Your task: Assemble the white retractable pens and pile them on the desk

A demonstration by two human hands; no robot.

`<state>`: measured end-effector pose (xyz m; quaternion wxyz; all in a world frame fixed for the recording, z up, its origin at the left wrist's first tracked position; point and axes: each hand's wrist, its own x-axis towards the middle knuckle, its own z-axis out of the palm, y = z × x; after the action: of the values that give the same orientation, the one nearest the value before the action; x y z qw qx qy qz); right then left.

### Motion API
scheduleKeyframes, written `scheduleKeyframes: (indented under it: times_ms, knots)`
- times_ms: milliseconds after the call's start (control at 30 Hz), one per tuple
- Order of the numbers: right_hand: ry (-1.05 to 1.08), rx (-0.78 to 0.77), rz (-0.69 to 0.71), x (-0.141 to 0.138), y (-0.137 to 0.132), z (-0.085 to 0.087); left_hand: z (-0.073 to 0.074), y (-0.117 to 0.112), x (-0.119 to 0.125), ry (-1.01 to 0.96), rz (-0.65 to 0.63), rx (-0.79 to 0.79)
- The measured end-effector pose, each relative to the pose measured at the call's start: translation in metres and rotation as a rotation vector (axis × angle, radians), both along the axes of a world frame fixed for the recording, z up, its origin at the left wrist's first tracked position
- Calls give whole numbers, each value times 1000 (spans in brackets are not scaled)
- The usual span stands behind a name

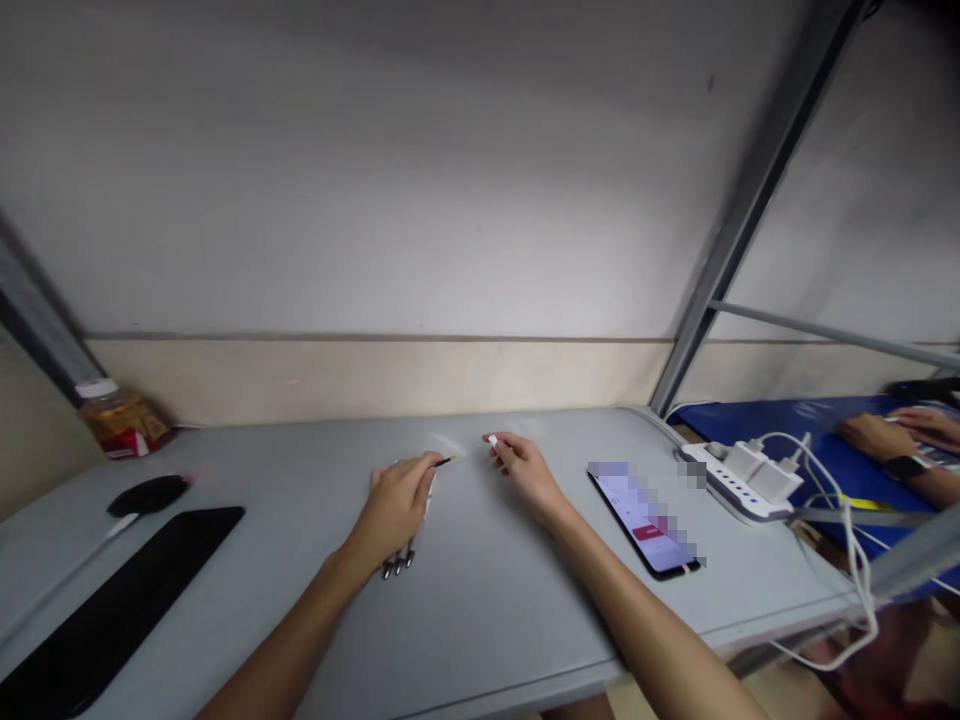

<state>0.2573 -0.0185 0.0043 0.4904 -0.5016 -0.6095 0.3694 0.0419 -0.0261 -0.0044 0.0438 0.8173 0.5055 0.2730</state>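
My left hand (pixel 397 505) is closed on a thin dark stick with a yellow tip (pixel 448 461), which points right from between thumb and fingers. Beneath that hand lie slim pen-like sticks with shiny metal ends (pixel 398 566), partly covered by the palm. A little to the right, my right hand (pixel 523 470) pinches a small white piece (pixel 493 441) between thumb and forefinger. It is too small to name exactly. The two hands are apart, just above the grey desk (pixel 480 600).
A lit phone (pixel 645 520) lies right of my right arm, with a white power strip (pixel 739 485) and cables beyond. On the left are a black slab (pixel 127 610), a black round pad (pixel 148 494) and a jar (pixel 124 420). Another person's hands (pixel 874 440) are over a blue desk.
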Motion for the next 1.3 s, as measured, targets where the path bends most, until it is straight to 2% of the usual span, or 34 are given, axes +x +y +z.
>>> scheduleKeyframes:
  times_ms: [67,133,233,467,633,767,900,1133,1300]
  knots:
    - [56,-13,-15,1,1,1,1,0,0,-15,6,-15]
    - [41,41,-42,1,1,0,1,0,1,-18,6,-33]
    - [-26,122,-29,2,0,-1,1,-2,2,-13,5,-22]
    - [-200,200,13,0,-7,2,0,-4,2,30,-32,31]
    - [-360,346,37,-3,-9,-2,-4,-3,2,59,-57,42]
    - [-469,445,108,-6,-11,-6,-4,-5,5,84,-90,57]
    - [-567,478,123,-13,-16,-10,-5,-9,9,79,-100,41]
    - [-637,515,113,-19,-20,-15,-15,-9,11,146,-100,68]
    - [-609,500,175,-19,-20,-13,-10,-8,10,198,-118,169]
